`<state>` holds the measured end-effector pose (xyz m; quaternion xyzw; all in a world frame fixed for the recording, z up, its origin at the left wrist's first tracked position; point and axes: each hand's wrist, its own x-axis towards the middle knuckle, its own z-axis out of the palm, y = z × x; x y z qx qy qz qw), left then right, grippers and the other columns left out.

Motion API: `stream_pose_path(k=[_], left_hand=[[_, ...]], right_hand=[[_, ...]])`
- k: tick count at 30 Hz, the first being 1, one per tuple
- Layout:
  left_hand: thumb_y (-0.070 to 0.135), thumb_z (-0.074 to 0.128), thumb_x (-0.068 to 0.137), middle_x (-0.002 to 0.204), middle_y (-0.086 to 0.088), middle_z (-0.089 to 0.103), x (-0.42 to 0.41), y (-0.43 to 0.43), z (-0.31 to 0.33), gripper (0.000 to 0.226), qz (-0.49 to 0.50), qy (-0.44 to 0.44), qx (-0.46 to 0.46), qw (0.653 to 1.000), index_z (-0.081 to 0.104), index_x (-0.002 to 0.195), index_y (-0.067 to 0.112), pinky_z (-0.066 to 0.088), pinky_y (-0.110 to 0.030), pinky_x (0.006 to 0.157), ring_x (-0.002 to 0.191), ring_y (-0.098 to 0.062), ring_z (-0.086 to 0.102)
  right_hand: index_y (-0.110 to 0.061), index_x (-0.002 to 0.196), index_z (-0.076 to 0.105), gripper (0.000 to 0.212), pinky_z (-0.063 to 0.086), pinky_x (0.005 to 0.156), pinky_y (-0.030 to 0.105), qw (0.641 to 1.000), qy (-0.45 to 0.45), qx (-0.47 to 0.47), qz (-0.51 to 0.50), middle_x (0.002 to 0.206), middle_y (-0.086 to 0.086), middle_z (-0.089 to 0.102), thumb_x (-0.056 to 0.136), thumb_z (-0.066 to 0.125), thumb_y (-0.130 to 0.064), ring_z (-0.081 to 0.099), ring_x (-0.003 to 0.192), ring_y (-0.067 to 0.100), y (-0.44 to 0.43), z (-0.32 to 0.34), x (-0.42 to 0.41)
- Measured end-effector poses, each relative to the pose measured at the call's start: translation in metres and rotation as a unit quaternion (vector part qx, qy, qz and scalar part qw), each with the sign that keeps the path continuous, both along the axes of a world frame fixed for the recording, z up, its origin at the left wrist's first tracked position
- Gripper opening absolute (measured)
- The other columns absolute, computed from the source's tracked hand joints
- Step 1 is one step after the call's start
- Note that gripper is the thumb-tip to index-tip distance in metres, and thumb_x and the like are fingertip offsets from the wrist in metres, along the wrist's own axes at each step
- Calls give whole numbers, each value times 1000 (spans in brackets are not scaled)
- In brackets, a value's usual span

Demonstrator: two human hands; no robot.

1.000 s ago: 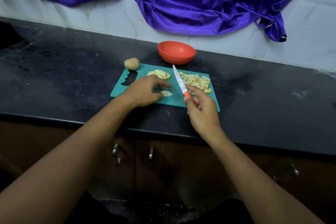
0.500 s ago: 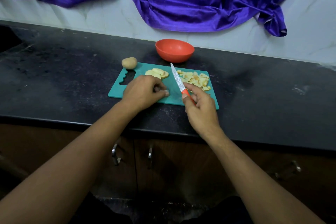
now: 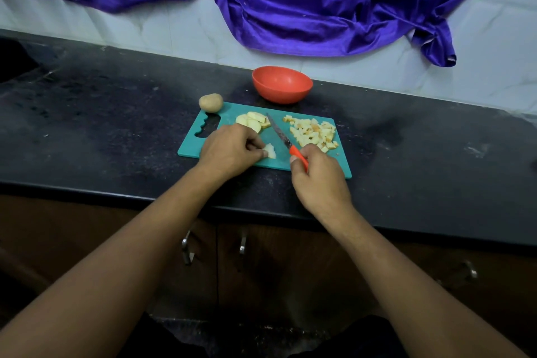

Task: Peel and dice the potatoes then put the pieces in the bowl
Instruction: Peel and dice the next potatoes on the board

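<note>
Black and speckled, the surface [image 3: 116, 125] carries a teal cutting board [image 3: 232, 112] near its front edge. On the front part of the board lies a small pale potato piece [image 3: 270, 151]. The left hand [image 3: 229, 151] holds it down, with its fingers [image 3: 255, 145] curled and pinching the piece from the left. Just to the right is the knife [image 3: 279, 133], its tip pointing toward the back of the board. The right hand [image 3: 319, 180] grips the orange handle with its fingers wrapped round it. Whether the blade touches the board cannot be told.

The step looks like dicing this piece. To do it well, the person should keep the left fingertips tucked back, away from the blade. The knife should come straight down on the bare right side of the piece, first in strips, then across. The piece is small and likely wet, so it could slip; a firm, flat press would help. Cubes should match the diced potato [image 3: 313, 132] heaped on the right of the board.

Behind the left hand wait more potato slices [image 3: 252, 120]. A whole potato [image 3: 210, 102] with its skin on sits at the board's back left corner. The red bowl [image 3: 282, 94] stands behind the board, and no pieces show in it, so much work seems left. A purple cloth [image 3: 290, 9] hangs on the white wall.
</note>
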<state>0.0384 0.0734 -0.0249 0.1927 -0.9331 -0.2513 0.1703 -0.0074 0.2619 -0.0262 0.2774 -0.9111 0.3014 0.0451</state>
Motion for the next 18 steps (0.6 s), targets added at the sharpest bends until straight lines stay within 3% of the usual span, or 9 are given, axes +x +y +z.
stream_pose_path(k=[5, 12, 18], left_hand=[[48, 74, 88, 83, 18, 67, -3, 14, -8, 15, 42, 35, -22, 998, 75, 98, 37, 50, -30, 69, 86, -7, 63], [44, 73, 89, 103, 15, 71, -5, 16, -10, 20, 54, 48, -35, 997, 75, 107, 36, 46, -30, 72, 100, -11, 64], [43, 73, 89, 101, 12, 72, -7, 15, -7, 22, 59, 24, -26, 998, 75, 109, 34, 54, -35, 80, 99, -14, 65]], right_hand=[[-18, 108, 55, 27, 38, 58, 33, 992, 37, 118, -1, 86, -5, 57, 109, 39, -40, 55, 76, 13, -4, 4, 5], [-20, 112, 51, 24, 37, 57, 35, 984, 48, 169, -16, 89, -3, 57, 109, 37, -39, 55, 76, 15, -7, 5, 15], [-20, 114, 49, 24, 38, 56, 34, 980, 54, 193, -18, 85, -4, 55, 109, 36, -40, 54, 73, 13, -13, 6, 17]])
